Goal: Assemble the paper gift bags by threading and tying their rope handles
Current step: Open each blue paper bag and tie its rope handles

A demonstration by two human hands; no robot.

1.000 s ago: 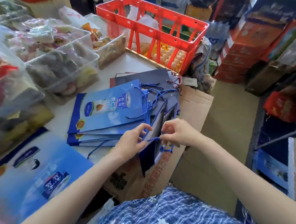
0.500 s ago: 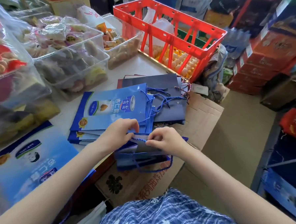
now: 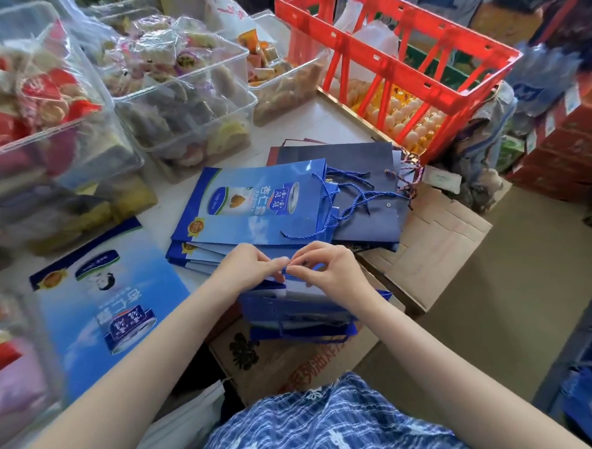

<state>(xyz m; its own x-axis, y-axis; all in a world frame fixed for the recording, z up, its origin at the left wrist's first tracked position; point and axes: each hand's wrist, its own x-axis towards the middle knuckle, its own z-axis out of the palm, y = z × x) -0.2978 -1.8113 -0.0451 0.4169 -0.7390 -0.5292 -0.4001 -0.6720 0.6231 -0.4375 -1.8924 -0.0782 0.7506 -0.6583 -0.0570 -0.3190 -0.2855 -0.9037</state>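
A folded blue paper gift bag (image 3: pixel 302 313) lies flat on a cardboard box in front of me. My left hand (image 3: pixel 247 266) and my right hand (image 3: pixel 327 267) meet at its top edge, fingertips almost touching, both pinching a short piece of blue rope handle (image 3: pixel 286 269) there. Another loop of the rope hangs at the bag's near edge. Behind the hands sits a stack of finished blue bags (image 3: pixel 252 209) with blue rope handles (image 3: pixel 341 204) spilling to the right over dark navy bags (image 3: pixel 372 193).
A large flat blue bag (image 3: pixel 99 296) lies at the left. Clear plastic tubs of wrapped snacks (image 3: pixel 178 103) fill the table's back left. A red plastic crate (image 3: pixel 399 57) stands behind the stack. A cardboard box (image 3: pixel 436 244) sits to the right, above bare floor.
The bag went from held upright and open to lying flat on the box. Both hands came together at its top edge on the rope.
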